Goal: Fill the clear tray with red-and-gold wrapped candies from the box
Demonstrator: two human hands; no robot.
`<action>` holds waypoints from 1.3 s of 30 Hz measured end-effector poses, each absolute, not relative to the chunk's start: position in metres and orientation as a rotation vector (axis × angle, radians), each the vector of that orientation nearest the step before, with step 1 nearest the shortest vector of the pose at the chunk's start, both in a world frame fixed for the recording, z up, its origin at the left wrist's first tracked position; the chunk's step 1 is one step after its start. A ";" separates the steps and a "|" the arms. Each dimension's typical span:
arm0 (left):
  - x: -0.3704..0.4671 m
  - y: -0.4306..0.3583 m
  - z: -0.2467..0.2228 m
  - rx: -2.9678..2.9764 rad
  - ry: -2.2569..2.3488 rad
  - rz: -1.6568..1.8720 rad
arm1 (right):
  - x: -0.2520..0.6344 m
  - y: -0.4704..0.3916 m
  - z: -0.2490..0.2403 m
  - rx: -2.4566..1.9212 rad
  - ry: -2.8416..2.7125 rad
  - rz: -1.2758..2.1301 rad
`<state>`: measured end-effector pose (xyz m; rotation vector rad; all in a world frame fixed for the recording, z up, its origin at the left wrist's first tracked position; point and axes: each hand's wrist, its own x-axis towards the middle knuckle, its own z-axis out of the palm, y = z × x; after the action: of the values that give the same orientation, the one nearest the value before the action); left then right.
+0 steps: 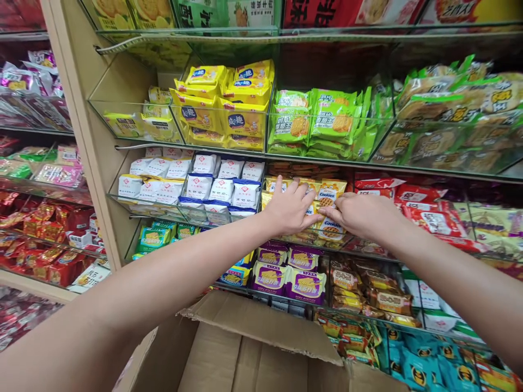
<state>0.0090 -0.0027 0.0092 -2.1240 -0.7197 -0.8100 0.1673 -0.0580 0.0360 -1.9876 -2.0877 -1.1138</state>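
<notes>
Yellow cookie packets (332, 195) stand in rows in a clear shelf bin at mid height. My left hand (289, 208) lies over the left and middle packets, fingers spread and pointing up, palm down. At the right side of the same bin, my right hand (360, 216) has its fingers bent in and its thumb reaching left across the front of a cookie packet. Some of its fingertips are hidden. The two hands nearly meet over the bin. Below my forearms is an open cardboard box (261, 326) with a flap raised toward the shelf.
White snack packets (218, 188) fill the bin to the left, red packets (429, 218) the one to the right. Above sit yellow packs (223, 109) and green biscuit packs (316, 120); below, purple soda biscuits (288, 276). Clear dividers and shelf fronts edge each bin.
</notes>
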 end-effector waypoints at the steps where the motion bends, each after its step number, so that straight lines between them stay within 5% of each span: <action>1: 0.008 -0.004 0.008 -2.112 -0.713 -0.813 | 0.167 -0.059 0.035 -1.963 -2.094 -1.132; 13: 0.011 0.001 0.019 -2.170 -0.641 -0.744 | 0.175 -0.057 0.044 -1.859 -1.898 -1.269; 25: 0.017 0.013 0.017 -2.255 -0.665 -0.630 | 0.152 -0.029 0.072 -2.215 -1.813 -0.927; 39: 0.019 0.010 0.015 -2.268 -0.704 -0.628 | 0.145 -0.015 0.083 -2.104 -1.893 -0.979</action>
<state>0.0189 0.0097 0.0149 -2.2684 -0.7044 -0.6280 0.1452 -0.0152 0.0828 -2.1036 -1.8927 -0.9789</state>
